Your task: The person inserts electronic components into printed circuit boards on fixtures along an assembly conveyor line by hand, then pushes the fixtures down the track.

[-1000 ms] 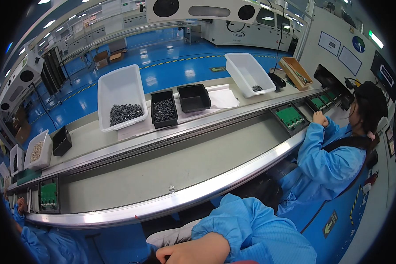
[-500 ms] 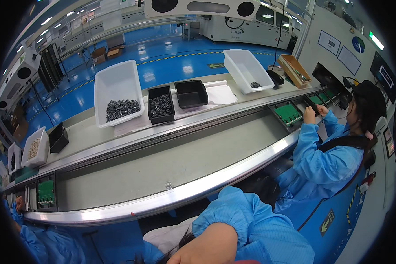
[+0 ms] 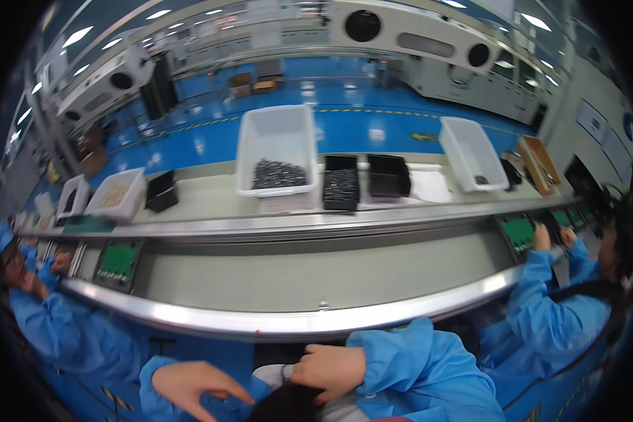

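At the lower edge, my left hand is open, with thumb and fingers apart, its fingertips close to a dark bundle of hair. My right hand lies against the other side of the hair with its fingers curled round it; part of the grip is hidden. Both hands are on my side of the conveyor's near rail, touching neither the line nor the boards.
Left on the conveyor sits a green circuit board; another green board is at right, by a co-worker's hands. A second co-worker sits left. Behind stand a white bin and black trays of small dark parts.
The view has swung left, so the line appears further right. My left hand has come into sight, open. More of my right hand shows, curled at the hair.
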`<action>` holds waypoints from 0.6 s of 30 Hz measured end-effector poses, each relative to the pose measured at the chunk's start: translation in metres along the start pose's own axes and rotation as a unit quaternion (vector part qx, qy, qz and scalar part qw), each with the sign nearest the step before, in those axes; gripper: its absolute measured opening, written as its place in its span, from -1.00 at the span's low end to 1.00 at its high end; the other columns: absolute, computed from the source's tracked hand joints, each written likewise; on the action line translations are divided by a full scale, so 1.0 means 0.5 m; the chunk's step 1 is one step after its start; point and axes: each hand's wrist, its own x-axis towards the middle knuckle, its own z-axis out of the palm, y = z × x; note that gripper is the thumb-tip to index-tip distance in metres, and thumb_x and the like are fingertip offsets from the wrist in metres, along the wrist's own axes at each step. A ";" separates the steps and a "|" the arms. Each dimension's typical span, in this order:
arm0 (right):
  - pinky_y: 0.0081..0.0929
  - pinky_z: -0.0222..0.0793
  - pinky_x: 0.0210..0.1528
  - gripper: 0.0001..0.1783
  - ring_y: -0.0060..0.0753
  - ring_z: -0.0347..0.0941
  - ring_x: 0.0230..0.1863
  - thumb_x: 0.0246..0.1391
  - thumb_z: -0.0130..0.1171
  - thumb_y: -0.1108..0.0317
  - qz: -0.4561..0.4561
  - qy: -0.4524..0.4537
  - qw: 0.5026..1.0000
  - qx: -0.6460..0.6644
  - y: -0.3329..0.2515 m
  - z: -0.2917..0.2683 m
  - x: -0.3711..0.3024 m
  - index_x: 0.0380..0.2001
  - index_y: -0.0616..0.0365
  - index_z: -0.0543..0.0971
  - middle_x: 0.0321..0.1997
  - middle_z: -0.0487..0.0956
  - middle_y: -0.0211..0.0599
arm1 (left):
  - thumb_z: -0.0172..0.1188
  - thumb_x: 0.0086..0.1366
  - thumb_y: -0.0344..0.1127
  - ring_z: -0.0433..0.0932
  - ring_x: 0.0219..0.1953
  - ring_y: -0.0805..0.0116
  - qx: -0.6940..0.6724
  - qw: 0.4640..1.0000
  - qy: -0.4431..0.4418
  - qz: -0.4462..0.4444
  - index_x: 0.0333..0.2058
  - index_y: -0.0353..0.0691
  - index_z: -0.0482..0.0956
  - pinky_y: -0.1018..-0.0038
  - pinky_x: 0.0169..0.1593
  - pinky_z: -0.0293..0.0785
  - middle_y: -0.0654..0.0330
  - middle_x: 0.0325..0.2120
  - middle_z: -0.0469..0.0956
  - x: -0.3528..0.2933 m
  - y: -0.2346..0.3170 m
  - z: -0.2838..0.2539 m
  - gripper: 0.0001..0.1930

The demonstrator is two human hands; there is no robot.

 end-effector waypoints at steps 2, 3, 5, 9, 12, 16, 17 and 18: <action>-0.30 0.37 -0.06 -0.53 -0.04 0.49 -0.17 -0.03 0.25 0.12 0.066 -0.007 0.996 0.067 0.063 0.019 -0.007 -0.14 0.23 0.49 -0.13 0.55 -0.07 | 0.25 0.21 0.00 0.23 -0.57 0.45 -0.102 0.992 -0.024 0.065 -0.08 -0.25 0.54 0.60 -0.34 0.29 0.27 -0.53 0.43 0.000 -0.064 -0.058 -0.54; -0.29 0.40 -0.14 -0.53 -0.08 0.50 -0.21 -0.03 0.24 0.13 0.053 0.047 0.991 0.114 0.085 -0.003 -0.017 -0.12 0.21 0.50 -0.18 0.58 -0.13 | 0.21 0.25 -0.13 0.23 -0.56 0.50 -0.194 0.971 0.056 0.127 -0.13 -0.26 0.55 0.60 -0.39 0.25 0.30 -0.57 0.37 0.022 -0.111 -0.066 -0.66; -0.33 0.39 -0.14 -0.58 -0.14 0.52 -0.27 -0.04 0.25 0.16 0.025 0.126 0.982 0.142 0.097 -0.068 -0.022 -0.15 0.19 0.52 -0.26 0.60 -0.19 | 0.00 0.32 -0.32 0.20 -0.58 0.56 -0.336 0.896 0.277 0.084 -0.32 -0.22 0.47 0.66 -0.48 0.10 0.35 -0.61 0.28 0.068 -0.144 -0.039 -0.87; -0.45 0.35 -0.20 -0.78 -0.32 0.45 -0.38 -0.08 0.20 0.44 0.090 0.349 0.929 0.084 0.172 -0.113 -0.028 -0.29 0.22 0.54 -0.35 0.56 -0.26 | 0.02 0.29 -0.26 0.19 -0.60 0.46 -0.138 0.865 0.482 -0.026 -0.39 -0.24 0.46 0.56 -0.48 0.15 0.29 -0.66 0.31 0.123 -0.191 -0.102 -0.82; -0.52 0.33 -0.26 -0.85 -0.39 0.39 -0.42 -0.08 0.11 0.53 0.166 0.452 0.876 0.017 0.306 -0.096 -0.037 -0.35 0.25 0.54 -0.39 0.53 -0.27 | 0.14 0.11 -0.23 0.49 -0.47 0.06 0.297 0.671 0.639 -0.231 -0.38 -0.17 0.51 0.28 -0.37 0.41 0.06 -0.54 0.54 0.052 -0.248 -0.153 -0.84; -0.58 0.32 -0.29 -0.88 -0.45 0.38 -0.42 -0.01 0.05 0.53 0.303 0.414 0.854 0.093 0.456 -0.042 -0.090 -0.36 0.27 0.53 -0.43 0.52 -0.30 | 0.10 0.16 -0.20 0.56 -0.33 -0.03 0.377 0.452 0.670 -0.453 -0.18 -0.22 0.47 0.18 -0.24 0.46 0.03 -0.36 0.59 -0.196 -0.394 -0.240 -0.71; -0.59 0.31 -0.30 -0.88 -0.46 0.37 -0.43 0.01 0.05 0.52 0.288 0.438 0.845 0.112 0.473 -0.039 -0.089 -0.36 0.27 0.53 -0.43 0.51 -0.31 | 0.10 0.16 -0.20 0.56 -0.33 -0.03 0.378 0.445 0.668 -0.462 -0.18 -0.22 0.47 0.18 -0.24 0.46 0.03 -0.36 0.59 -0.236 -0.415 -0.243 -0.71; -0.59 0.31 -0.31 -0.88 -0.48 0.37 -0.43 0.02 0.04 0.52 0.272 0.461 0.834 0.130 0.483 -0.040 -0.088 -0.36 0.27 0.52 -0.43 0.51 -0.32 | 0.09 0.17 -0.19 0.56 -0.33 -0.04 0.384 0.431 0.644 -0.502 -0.19 -0.22 0.48 0.17 -0.24 0.46 0.03 -0.35 0.59 -0.275 -0.434 -0.240 -0.71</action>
